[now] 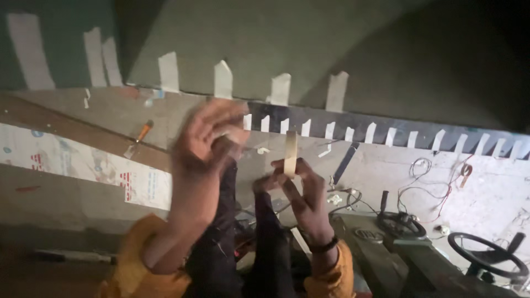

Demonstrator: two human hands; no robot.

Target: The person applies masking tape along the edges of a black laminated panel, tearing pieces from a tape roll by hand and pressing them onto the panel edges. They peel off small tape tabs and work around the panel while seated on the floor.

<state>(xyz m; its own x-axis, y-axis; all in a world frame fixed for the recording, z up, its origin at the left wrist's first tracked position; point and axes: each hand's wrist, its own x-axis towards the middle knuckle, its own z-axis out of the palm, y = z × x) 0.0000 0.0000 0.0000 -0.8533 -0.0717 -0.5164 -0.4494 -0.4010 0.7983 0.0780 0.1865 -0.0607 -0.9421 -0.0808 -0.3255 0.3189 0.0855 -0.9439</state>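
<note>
My right hand [305, 193] holds a roll of pale masking tape [290, 153] upright between thumb and fingers, and a dark band sits on its wrist. My left hand [207, 140] is raised just left of the roll and blurred by motion. Its fingers are curled near a pale scrap, and I cannot tell whether it grips anything. Both arms wear orange sleeves. A black shape [243, 248] lies between my forearms. Short tape strips [280, 88] stick along the edge of a green panel [265, 44], and more of them line a dark strip [386, 129].
A tool with an orange handle [143, 131] lies on the grey surface at left, near a printed paper sheet [83, 165]. Loose wires [436, 185] and two black steering wheels [479, 258] [401, 223] sit at right, beside a green box [381, 259].
</note>
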